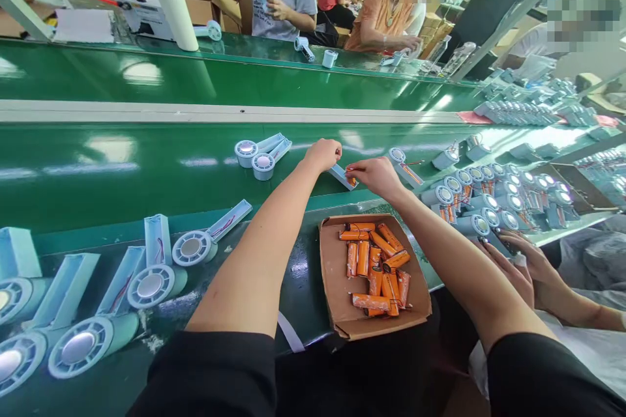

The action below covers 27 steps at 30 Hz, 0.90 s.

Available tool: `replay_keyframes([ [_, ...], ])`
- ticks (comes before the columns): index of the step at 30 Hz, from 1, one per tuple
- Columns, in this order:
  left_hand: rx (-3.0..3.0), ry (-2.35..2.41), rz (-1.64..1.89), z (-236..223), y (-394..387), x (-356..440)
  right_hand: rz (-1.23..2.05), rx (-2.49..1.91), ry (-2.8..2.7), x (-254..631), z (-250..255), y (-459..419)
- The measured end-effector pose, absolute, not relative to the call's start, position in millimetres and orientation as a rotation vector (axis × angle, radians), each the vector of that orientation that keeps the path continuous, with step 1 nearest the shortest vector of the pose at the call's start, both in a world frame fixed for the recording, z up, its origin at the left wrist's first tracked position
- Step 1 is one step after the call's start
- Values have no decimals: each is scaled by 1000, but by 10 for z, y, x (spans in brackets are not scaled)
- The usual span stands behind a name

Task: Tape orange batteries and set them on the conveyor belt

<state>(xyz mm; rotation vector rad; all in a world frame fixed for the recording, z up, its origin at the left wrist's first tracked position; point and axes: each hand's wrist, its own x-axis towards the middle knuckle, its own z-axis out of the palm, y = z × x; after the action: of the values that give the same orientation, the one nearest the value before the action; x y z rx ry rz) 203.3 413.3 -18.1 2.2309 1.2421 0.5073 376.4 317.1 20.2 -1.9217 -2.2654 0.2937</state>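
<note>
My left hand [323, 155] is closed with curled fingers at the upper end of a light blue fan handle [343, 176] on the green bench. What those fingers grip is hidden. At the lower end of the handle, my right hand [375, 176] pinches an orange battery [352, 181], only a bit of which shows. Below my wrists, a shallow cardboard box [337, 319] holds several orange batteries [375, 280] with thin wires. Left of my hands, two light blue fan housings [264, 165] lie close together. Another fan housing [398, 156], with orange in its handle, lies to the right.
Several fan housings [156, 283] with open handles line the bench at left. Many more [482, 192] crowd the right, where a co-worker's hands [518, 260] are close by. A pale rail [195, 111] crosses behind. People sit opposite; a white cylinder [173, 10] stands there.
</note>
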Motion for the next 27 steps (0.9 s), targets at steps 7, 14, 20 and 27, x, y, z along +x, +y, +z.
replay_keyframes([
  [7, 2217, 1236, 505, -187, 4120, 2113, 451, -1833, -2162, 3862, 71, 3136],
  [14, 2229, 1220, 506, -174, 4157, 2187, 456, -1822, -2353, 3846, 139, 3248],
  [20, 2240, 1237, 495, -177, 4197, 2259, 357, -2032, -2600, 3638, 195, 3407],
  [27, 2288, 1312, 385, 3, 4144, 2300, 351, -1959, -2348, 3866, 586, 3248],
])
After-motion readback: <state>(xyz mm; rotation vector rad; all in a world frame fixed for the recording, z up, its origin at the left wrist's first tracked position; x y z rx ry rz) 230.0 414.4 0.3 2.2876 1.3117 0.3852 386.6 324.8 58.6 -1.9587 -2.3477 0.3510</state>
